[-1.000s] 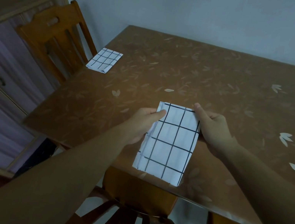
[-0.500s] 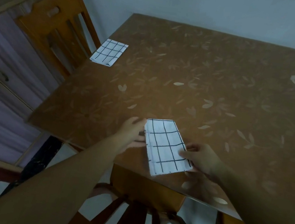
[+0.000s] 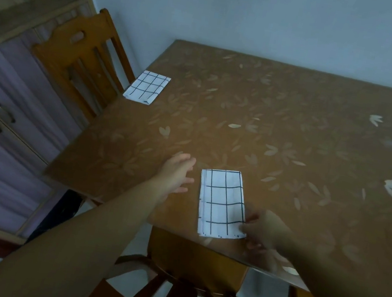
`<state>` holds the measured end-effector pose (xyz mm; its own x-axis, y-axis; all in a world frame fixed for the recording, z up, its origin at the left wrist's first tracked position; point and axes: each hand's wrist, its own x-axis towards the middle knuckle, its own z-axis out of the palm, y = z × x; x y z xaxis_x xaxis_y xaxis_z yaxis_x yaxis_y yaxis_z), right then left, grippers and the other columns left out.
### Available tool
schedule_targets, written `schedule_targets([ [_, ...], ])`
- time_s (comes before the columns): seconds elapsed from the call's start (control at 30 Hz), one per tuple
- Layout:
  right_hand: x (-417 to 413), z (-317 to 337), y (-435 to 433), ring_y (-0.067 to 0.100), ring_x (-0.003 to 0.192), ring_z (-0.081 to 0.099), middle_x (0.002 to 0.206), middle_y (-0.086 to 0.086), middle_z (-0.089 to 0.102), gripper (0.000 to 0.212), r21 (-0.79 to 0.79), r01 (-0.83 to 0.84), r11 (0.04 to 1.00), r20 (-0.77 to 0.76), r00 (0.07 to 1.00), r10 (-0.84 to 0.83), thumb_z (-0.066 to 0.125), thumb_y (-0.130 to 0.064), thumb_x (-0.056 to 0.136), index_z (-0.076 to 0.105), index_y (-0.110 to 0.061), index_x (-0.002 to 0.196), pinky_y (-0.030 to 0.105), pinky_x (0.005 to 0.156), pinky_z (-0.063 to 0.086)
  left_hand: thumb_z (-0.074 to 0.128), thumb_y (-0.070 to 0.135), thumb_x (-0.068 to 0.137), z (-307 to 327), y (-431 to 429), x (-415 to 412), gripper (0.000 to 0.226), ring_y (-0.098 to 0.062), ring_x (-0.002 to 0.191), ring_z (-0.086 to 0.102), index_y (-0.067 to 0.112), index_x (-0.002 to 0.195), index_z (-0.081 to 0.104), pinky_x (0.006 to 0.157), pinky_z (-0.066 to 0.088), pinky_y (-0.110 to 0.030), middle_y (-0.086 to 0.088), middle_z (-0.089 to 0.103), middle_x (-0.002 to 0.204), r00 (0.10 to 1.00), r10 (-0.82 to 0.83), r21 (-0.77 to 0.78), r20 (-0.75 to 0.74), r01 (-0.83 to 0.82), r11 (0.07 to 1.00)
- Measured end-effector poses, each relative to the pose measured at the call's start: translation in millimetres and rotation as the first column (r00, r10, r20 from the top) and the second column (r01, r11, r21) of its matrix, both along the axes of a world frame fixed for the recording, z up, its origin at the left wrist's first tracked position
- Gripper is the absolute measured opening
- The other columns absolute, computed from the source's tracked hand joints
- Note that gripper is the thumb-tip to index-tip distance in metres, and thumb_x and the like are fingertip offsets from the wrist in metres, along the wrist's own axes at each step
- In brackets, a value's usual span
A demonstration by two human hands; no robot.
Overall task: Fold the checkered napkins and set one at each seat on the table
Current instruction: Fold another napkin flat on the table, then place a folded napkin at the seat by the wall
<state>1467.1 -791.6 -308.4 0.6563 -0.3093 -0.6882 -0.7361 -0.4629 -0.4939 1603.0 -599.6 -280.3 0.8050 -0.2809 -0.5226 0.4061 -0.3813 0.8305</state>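
A folded white napkin with a black grid (image 3: 222, 202) lies flat on the brown leaf-patterned table (image 3: 281, 142), close to the near edge above a chair. My right hand (image 3: 265, 231) touches its near right corner with the fingertips. My left hand (image 3: 177, 171) hovers just left of the napkin, fingers spread, holding nothing. A second folded checkered napkin (image 3: 147, 86) lies at the table's far left edge in front of another chair.
A wooden chair (image 3: 80, 56) stands at the left side of the table, and a darker chair (image 3: 181, 293) sits below the near edge. A purple cabinet with drawers (image 3: 0, 115) lines the left wall. The table's far side meets a pale wall.
The napkin went from held up by both hands to lying flat near the edge. My left hand has let go and drawn off to the left; my right hand stays at its corner.
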Motion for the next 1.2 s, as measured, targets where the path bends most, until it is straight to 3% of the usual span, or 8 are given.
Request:
schedule_targets([
  [0.13,-1.2,19.4,6.7,0.013,0.068,0.064,0.078,-0.001,0.066,0.015,-0.235,-0.169,0.957,0.02,0.984,0.179,0.06,-0.03,0.09,0.066,-0.016,0.089,0.021,0.052,0.05,0.051,0.035,0.098,22.5,20.6,-9.7,0.047,-0.019,0.114,0.056,0.026,0.143,0.041,0.093,0.05,-0.035,-0.001,0.05,0.139,0.953,-0.236,0.184,0.188,0.202,0.962],
  [0.2,-0.1,34.6,13.2,0.013,0.078,0.065,0.091,0.0,0.068,0.021,-0.289,-0.174,0.941,0.073,0.976,0.203,0.06,-0.033,0.091,0.065,-0.016,0.103,0.025,0.067,0.054,0.055,0.035,0.096,32.7,35.7,-11.3,0.05,-0.018,0.115,0.054,0.027,0.144,0.042,0.09,0.049,-0.03,-0.001,0.049,0.14,0.896,-0.355,0.316,0.267,0.267,0.91],
  [0.33,13.5,75.1,45.7,0.017,0.078,0.068,0.101,0.006,0.07,0.039,-0.28,-0.16,0.947,0.171,0.962,0.213,0.06,-0.038,0.091,0.057,-0.016,0.122,0.03,0.071,0.057,0.058,0.04,0.093,56.2,76.9,-1.7,0.05,-0.018,0.123,0.052,0.029,0.14,0.046,0.097,0.045,-0.03,-0.002,0.05,0.142,0.8,-0.498,0.474,0.336,0.313,0.823],
  [0.47,40.1,116.1,107.2,0.023,0.083,0.069,0.097,0.005,0.071,0.042,-0.298,-0.115,0.948,0.295,0.933,0.206,0.06,-0.041,0.09,0.059,-0.014,0.121,0.028,0.063,0.052,0.06,0.037,0.093,79.5,134.2,15.0,0.05,-0.013,0.123,0.051,0.028,0.14,0.047,0.098,0.042,-0.025,0.003,0.049,0.142,0.77,-0.516,0.464,0.376,0.325,0.824],
  [0.67,84.0,148.9,238.4,0.022,0.116,0.057,0.134,0.007,0.056,0.056,-0.387,-0.032,0.921,0.381,0.905,0.191,0.059,-0.045,0.09,0.049,-0.014,0.135,0.033,0.096,0.045,0.057,0.041,0.093,98.4,250.2,48.3,0.054,-0.019,0.136,0.038,0.031,0.144,0.041,0.111,0.034,-0.036,0.002,0.04,0.149,0.7,-0.559,0.501,0.444,0.323,0.803],
  [0.8,115.7,163.4,304.1,0.021,0.122,0.053,0.141,0.002,0.051,0.061,-0.429,0.0,0.903,0.404,0.894,0.192,0.055,-0.047,0.092,0.042,-0.014,0.142,0.026,0.087,0.037,0.054,0.044,0.094,114.1,309.9,73.4,0.057,-0.019,0.137,0.037,0.032,0.146,0.036,0.111,0.036,-0.038,0.004,0.034,0.153,0.669,-0.57,0.516,0.477,0.311,0.798],
  [1.07,185.7,151.3,335.1,0.022,0.124,0.052,0.143,0.006,0.048,0.065,-0.432,0.076,0.899,0.425,0.896,0.129,0.057,-0.049,0.09,0.041,-0.013,0.142,0.031,0.095,0.043,0.053,0.038,0.097,118.0,342.0,154.7,0.055,-0.02,0.136,0.039,0.03,0.148,0.034,0.104,0.039,-0.033,0.002,0.034,0.153,0.672,-0.542,0.451,0.505,0.331,0.829],
  [1.2,232.2,131.9,328.5,0.024,0.125,0.051,0.144,0.007,0.047,0.066,-0.392,0.156,0.906,0.452,0.891,0.042,0.06,-0.047,0.089,0.04,-0.012,0.142,0.033,0.097,0.044,0.053,0.04,0.096,110.3,330.4,202.3,0.055,-0.021,0.139,0.036,0.032,0.148,0.033,0.108,0.04,-0.039,0.003,0.032,0.155,0.657,-0.581,0.479,0.48,0.358,0.802],
])
